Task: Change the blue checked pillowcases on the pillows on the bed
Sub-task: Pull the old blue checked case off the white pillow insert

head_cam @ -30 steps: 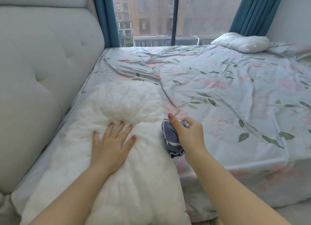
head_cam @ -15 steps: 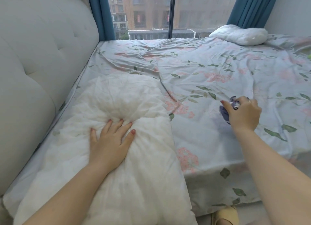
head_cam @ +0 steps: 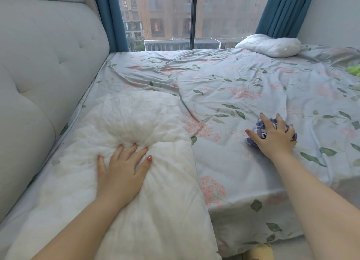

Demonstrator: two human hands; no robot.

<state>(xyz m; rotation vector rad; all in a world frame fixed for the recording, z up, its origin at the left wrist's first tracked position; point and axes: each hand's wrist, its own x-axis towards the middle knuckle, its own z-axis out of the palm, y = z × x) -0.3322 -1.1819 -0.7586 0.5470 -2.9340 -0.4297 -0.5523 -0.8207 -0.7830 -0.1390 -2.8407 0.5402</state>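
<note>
Pillowcase (head_cam: pixel 260 126) crumpled on bed (head_cam: pixel 233 74), right hand (head_cam: pixel 275 139) atop

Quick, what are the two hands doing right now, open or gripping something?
Left hand: open, pressing flat on the bare white pillow.
Right hand: open, fingers spread over the bunched blue checked pillowcase.

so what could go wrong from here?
1. The blue checked pillowcase lies wadded under the right hand; its opening is hidden, so finding it may take fumbling.
2. The bare near pillow reaches toward the near edge of the bed, pinned only by the flat left hand; lifting off might let it slide.
3. The second pillow sits at the far corner, an awkward reach.
</note>
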